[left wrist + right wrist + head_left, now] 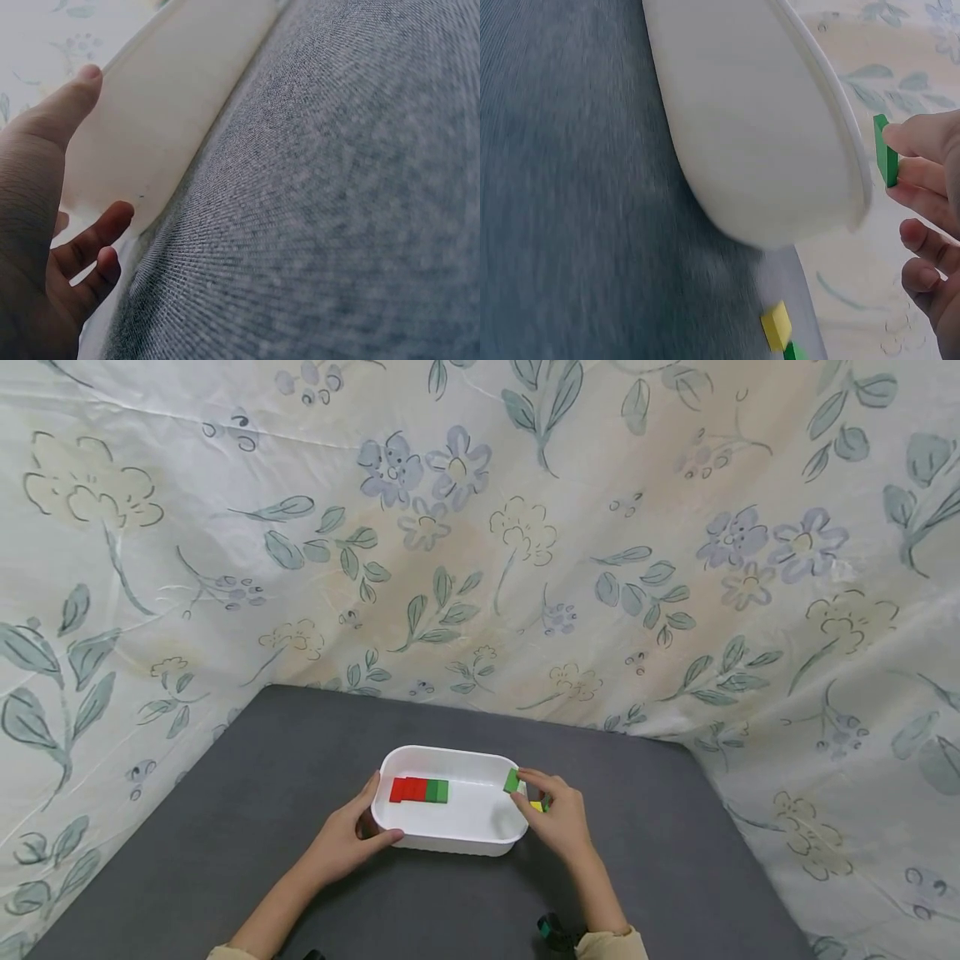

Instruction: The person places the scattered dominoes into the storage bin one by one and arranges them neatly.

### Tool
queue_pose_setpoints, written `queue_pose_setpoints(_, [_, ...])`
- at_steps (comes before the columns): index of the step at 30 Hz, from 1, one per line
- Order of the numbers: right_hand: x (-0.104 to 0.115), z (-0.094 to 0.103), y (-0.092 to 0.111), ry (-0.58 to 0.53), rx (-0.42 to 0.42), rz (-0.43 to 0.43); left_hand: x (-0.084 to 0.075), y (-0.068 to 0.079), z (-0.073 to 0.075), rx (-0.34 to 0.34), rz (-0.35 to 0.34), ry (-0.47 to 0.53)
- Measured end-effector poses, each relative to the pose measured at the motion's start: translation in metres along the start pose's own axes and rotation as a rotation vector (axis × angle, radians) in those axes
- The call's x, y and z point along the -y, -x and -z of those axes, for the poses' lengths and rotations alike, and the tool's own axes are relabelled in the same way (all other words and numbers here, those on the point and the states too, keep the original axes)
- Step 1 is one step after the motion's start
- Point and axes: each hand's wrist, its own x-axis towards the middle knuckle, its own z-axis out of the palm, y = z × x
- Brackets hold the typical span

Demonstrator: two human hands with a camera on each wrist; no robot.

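Note:
A white plastic tub (450, 841) sits on the dark cloth. Inside, toward its left end, red tiles (411, 789) and green tiles (437, 791) lie side by side in a row. My left hand (347, 842) holds the tub by its left end, thumb at the near rim and fingers round the side. Over the tub's right end, my right hand (558, 817) pinches a green tile (886, 150) between thumb and fingers. The right wrist view has this tile above rim height, outside the tub's outline. In the left wrist view, the tub's near wall (157, 112) fills the upper left.
Just beyond the tub's right end, a yellow block (777, 327) and another green block (793, 351) lie on the cloth, partly behind my right hand in the head view. A dark grey tabletop (330, 727) spreads around, with a floral curtain (480, 568) behind it.

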Motion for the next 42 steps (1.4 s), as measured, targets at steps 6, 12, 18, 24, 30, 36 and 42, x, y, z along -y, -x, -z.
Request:
queue_pose_setpoints(6, [0.013, -0.013, -0.008, -0.026, 0.045, 0.049, 0.0, 0.0, 0.001, 0.006, -0.018, 0.029])
queue_pose_setpoints(12, [0.017, -0.025, -0.016, -0.023, 0.105, 0.086, 0.0, 0.001, 0.001, -0.002, -0.033, 0.03])
queue_pose_setpoints(18, [0.021, -0.032, -0.021, -0.026, 0.185, 0.127, -0.001, 0.001, 0.001, 0.001, -0.034, 0.045])
queue_pose_setpoints(24, [0.023, -0.035, -0.029, 0.007, 0.302, 0.074, -0.001, 0.002, 0.001, 0.005, -0.021, 0.048])
queue_pose_setpoints(30, [0.025, -0.042, -0.04, 0.092, 0.442, 0.118, 0.0, 0.001, 0.002, 0.001, -0.025, 0.06])
queue_pose_setpoints(36, [0.028, -0.051, -0.048, 0.143, 0.498, 0.138, 0.002, 0.001, 0.001, 0.003, -0.022, 0.053])
queue_pose_setpoints(42, [0.029, -0.06, -0.055, 0.178, 0.537, 0.108, 0.003, 0.0, 0.001, 0.006, -0.017, 0.045])
